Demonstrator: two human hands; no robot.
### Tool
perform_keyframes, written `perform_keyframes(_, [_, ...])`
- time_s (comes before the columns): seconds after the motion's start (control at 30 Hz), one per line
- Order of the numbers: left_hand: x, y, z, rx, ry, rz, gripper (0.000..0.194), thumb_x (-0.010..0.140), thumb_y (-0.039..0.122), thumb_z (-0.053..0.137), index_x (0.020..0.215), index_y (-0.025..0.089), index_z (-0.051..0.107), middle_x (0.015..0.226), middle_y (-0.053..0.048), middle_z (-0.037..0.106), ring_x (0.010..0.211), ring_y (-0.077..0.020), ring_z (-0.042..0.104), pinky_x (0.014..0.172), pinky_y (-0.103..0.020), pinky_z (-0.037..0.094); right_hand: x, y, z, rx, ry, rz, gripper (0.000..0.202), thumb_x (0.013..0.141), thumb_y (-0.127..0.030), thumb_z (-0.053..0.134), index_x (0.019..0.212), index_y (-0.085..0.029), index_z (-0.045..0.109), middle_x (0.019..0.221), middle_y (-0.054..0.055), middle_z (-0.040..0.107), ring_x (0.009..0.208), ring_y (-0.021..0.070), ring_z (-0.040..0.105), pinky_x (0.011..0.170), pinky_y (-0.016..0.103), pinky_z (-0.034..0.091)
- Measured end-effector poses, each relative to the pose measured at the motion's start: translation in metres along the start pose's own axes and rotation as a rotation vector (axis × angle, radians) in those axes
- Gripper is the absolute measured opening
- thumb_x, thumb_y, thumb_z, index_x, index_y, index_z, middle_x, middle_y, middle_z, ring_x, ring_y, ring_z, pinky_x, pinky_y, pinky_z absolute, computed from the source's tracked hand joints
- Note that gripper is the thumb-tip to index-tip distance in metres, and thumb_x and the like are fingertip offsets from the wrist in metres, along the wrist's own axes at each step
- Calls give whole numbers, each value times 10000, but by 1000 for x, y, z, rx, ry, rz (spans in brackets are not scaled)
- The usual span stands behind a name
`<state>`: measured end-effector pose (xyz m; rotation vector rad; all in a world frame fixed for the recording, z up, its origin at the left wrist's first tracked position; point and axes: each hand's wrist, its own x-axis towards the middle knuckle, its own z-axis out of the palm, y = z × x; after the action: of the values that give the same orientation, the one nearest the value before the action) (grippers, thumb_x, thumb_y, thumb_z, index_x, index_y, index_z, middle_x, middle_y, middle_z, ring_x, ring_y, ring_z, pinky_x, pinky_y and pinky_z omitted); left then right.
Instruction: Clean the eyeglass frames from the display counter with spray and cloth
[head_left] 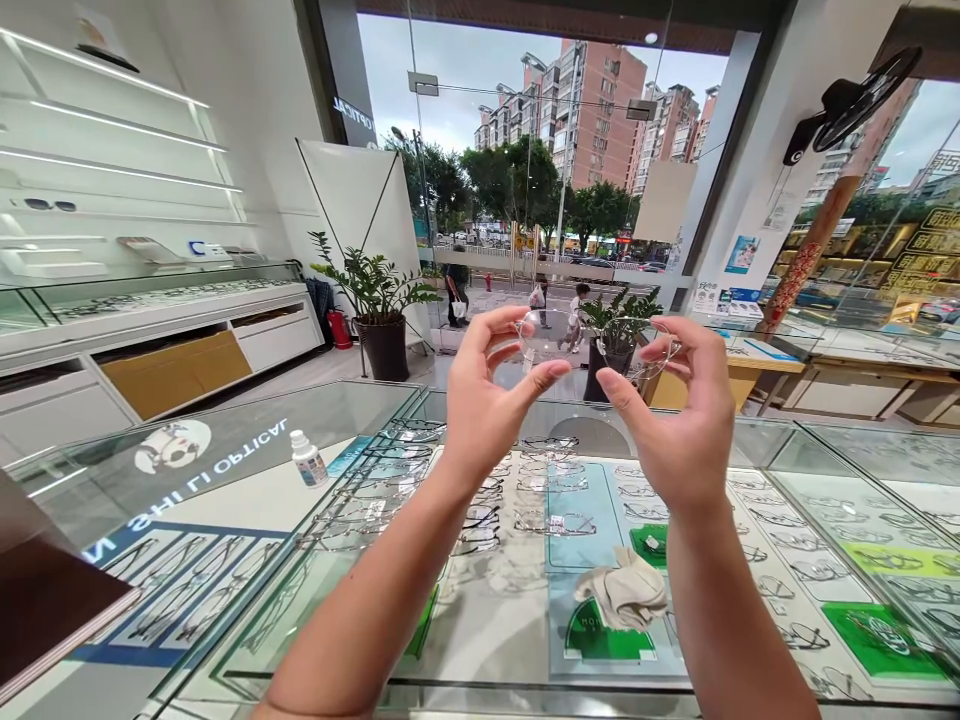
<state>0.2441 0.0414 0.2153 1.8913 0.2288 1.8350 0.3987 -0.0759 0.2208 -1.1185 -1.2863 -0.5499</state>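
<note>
We hold the glasses (pixel 592 350) pinched between left hand (pixel 480 400) and right hand (pixel 686 420) fingers; a loosened grip could drop them onto the glass worktop (pixel 225 560) below.

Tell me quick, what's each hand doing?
Left hand: closed on the clear glasses, pinching one lens.
Right hand: closed on the same glasses' other side.

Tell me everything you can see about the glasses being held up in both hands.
The glasses are a thin, pale metal-looking frame with clear lenses, so the street shows through them. They are held up at chest height above the glass counter, roughly level. The left hand pinches the left lens between thumb and fingers; the right hand grips the other side. The temple arms are hard to make out.
</note>
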Motion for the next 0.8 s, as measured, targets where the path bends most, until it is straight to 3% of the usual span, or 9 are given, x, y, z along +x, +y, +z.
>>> perform_keyframes(0.4, [-3, 6, 2, 54, 118, 23, 573, 758, 555, 922, 1222, 308, 695, 1194, -61, 682, 1031, -213, 655, 944, -397, 574, 2, 9, 2, 25, -54, 100, 541, 894, -531, 776, 1345, -299, 590, 1097, 34, 645, 1024, 240, 641, 974, 462, 525])
perform_keyframes(0.8, [-4, 3, 2, 104, 105, 68, 562, 793, 506, 910, 1272, 321, 679, 1202, -62, 665, 1040, -217, 654, 927, -397, 570, 1, 10, 4, 36, -34, 118, 533, 894, -554, 769, 1307, -285, 564, 1115, 42, 649, 1083, 248, 646, 1032, 488, 505])
